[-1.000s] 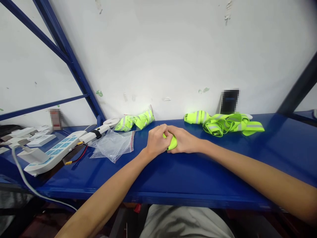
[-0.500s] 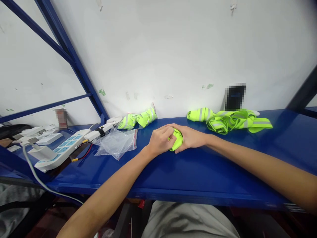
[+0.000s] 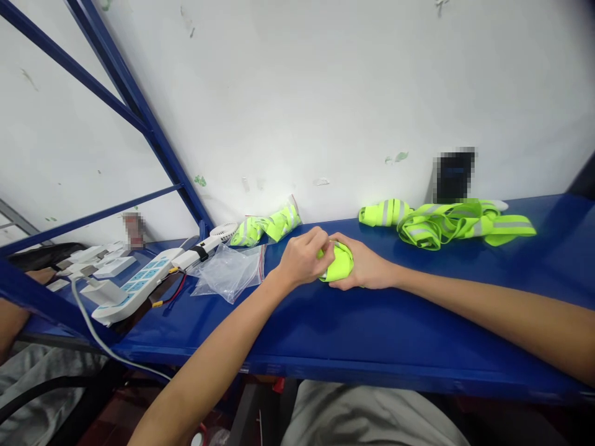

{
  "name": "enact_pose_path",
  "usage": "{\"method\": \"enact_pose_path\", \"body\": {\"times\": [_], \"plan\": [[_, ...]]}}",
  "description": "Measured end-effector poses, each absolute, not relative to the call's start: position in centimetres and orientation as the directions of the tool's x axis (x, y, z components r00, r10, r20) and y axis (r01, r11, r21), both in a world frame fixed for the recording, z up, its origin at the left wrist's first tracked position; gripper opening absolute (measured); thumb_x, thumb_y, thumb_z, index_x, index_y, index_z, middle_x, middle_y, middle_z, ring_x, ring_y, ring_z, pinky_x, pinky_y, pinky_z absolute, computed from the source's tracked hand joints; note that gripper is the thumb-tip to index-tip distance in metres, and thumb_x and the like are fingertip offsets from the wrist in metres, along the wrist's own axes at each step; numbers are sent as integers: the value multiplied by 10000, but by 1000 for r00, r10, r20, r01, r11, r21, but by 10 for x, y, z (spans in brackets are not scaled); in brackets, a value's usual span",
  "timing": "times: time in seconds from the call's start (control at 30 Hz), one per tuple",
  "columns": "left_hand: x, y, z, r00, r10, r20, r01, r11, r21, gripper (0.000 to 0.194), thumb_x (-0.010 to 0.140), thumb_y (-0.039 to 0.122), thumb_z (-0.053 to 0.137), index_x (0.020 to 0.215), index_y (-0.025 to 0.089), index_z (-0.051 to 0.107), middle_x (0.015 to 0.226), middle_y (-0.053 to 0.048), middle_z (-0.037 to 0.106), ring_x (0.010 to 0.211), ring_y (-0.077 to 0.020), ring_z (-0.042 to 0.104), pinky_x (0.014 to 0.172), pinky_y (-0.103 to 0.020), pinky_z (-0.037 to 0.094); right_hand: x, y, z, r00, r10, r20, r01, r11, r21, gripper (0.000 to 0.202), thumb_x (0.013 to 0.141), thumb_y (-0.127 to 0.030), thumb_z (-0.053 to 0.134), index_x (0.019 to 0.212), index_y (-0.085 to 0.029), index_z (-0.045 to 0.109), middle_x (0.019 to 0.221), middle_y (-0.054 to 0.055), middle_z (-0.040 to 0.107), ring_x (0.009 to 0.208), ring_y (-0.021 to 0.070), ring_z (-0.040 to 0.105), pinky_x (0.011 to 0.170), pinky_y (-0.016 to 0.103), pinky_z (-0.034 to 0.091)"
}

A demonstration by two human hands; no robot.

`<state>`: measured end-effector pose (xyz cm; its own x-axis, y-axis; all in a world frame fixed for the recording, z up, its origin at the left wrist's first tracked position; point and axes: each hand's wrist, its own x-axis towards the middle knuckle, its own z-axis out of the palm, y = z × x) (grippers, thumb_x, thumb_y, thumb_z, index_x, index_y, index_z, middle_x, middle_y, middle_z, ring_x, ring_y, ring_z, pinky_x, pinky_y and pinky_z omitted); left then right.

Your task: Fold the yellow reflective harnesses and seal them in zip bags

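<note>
Between my hands is a rolled neon yellow-green reflective strap [image 3: 341, 263], held just above the blue tabletop. My left hand [image 3: 304, 257] is closed, its bent fingers gripping the roll's left side. From the right, my right hand [image 3: 372, 265] wraps around the same roll, its thumb below and fingers behind, partly hidden. Past my left hand lie strap rolls in clear bags [image 3: 267, 226]. Beyond my right hand are another rolled strap [image 3: 385, 212] and a loose, tangled pile of straps [image 3: 446, 226].
Flat clear zip bags [image 3: 227, 272] lie left of my left arm. Further left are a power strip [image 3: 139, 285], a small white fan [image 3: 223, 232] and white adapters [image 3: 100, 260]. A blurred black object [image 3: 453, 176] leans on the wall. Another person's arm [image 3: 13, 316] shows at the left edge.
My left hand has shifted slightly up on the roll, and more of its yellow-green face shows. The view has turned slightly left, and another person's arm has come in at left.
</note>
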<state>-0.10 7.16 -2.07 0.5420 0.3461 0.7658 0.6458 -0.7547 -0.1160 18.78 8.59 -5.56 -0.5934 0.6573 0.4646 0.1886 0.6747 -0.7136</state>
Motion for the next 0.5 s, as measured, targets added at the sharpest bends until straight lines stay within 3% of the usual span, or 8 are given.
{"method": "enact_pose_path", "body": {"times": [0.1, 0.17, 0.23, 0.3, 0.37, 0.4, 0.5], "plan": [[-23, 52, 1, 378, 489, 786, 771, -637, 26, 208, 917, 343, 452, 1040, 196, 533, 1049, -95, 621, 924, -187, 606, 697, -275, 452, 203, 85, -55, -532, 734, 422, 284, 624, -728, 727, 581, -385, 845, 1188, -225, 479, 956, 7, 642, 832, 210, 617, 724, 312, 502], [-51, 36, 14, 229, 645, 729, 923, -383, 49, 264, 906, 439, 456, 953, 199, 554, 950, -87, 626, 867, -223, 604, 693, -306, 442, 218, 86, -54, -472, 774, 421, 405, 615, -677, 767, 566, -444, 851, 1207, -230, 488, 974, 27, 656, 853, 243, 634, 726, 336, 502], [-87, 21, 21, 114, 848, 517, 993, -98, -60, 382, 853, 578, 478, 814, 206, 558, 814, -80, 629, 781, -268, 602, 658, -337, 412, 232, 88, -54, -430, 786, 445, 502, 618, -605, 814, 548, -495, 856, 1231, -237, 496, 1012, 47, 664, 893, 278, 640, 736, 356, 499], [-123, 12, 23, 7, 969, 245, 991, 26, -134, 437, 784, 639, 513, 758, 205, 558, 765, -89, 635, 717, -282, 594, 628, -340, 385, 239, 88, -54, -424, 779, 461, 537, 627, -565, 854, 551, -532, 853, 1262, -236, 484, 1048, 64, 664, 924, 296, 640, 750, 367, 499], [-151, 10, 23, 84, 994, -74, 995, -88, -56, 340, 785, 549, 524, 737, 214, 561, 739, -61, 643, 673, -243, 583, 614, -314, 370, 239, 88, -53, -444, 769, 460, 530, 639, -557, 868, 559, -555, 847, 1272, -229, 474, 1070, 74, 661, 940, 299, 639, 762, 370, 500], [-160, 12, 24, 156, 977, -144, 988, -157, 6, 304, 824, 492, 471, 712, 220, 545, 714, -45, 632, 657, -223, 570, 616, -306, 367, 237, 88, -53, -457, 763, 457, 519, 646, -560, 862, 561, -564, 844, 1265, -229, 476, 1073, 74, 661, 941, 298, 639, 763, 369, 500], [-159, 24, 33, 247, 968, -42, 968, -244, 56, 268, 850, 397, 420, 660, 224, 495, 637, -22, 580, 597, -195, 515, 604, -304, 337, 226, 84, -49, -501, 736, 455, 468, 673, -573, 814, 569, -574, 837, 1227, -237, 493, 1051, 56, 666, 923, 282, 646, 747, 351, 499]]}}
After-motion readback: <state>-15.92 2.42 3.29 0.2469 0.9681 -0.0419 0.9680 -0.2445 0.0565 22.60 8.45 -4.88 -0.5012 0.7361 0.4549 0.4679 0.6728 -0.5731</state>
